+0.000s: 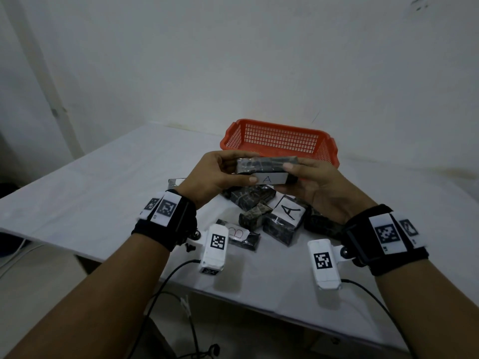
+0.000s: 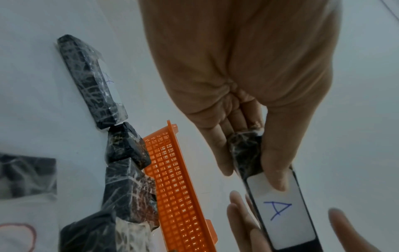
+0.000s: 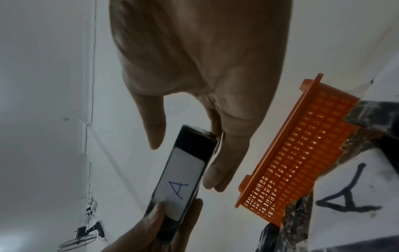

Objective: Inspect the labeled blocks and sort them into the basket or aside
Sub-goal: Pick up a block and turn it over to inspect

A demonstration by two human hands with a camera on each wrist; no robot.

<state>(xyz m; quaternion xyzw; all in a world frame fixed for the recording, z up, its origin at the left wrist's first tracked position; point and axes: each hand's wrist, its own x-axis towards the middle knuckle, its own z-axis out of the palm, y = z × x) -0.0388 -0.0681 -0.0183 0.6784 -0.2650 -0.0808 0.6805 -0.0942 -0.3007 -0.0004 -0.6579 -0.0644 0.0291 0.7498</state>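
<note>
A long dark marbled block [image 1: 267,165] with a white label marked "A" [image 1: 269,179] is held above the table between both hands. My left hand [image 1: 223,169] pinches its left end, thumb on the label's edge. My right hand [image 1: 311,182] grips its right end, thumb on top. The label faces me, as the left wrist view [image 2: 280,211] and right wrist view [image 3: 179,185] show. The orange mesh basket [image 1: 280,137] stands just behind the hands; no block shows in the part I can see.
A pile of dark wrapped blocks lies on the white table [image 1: 103,177] under my hands: one with a big black "A" [image 1: 289,212], one with a red "B" [image 1: 237,233], a small cube [image 1: 255,216]. Cables hang off the table's front edge.
</note>
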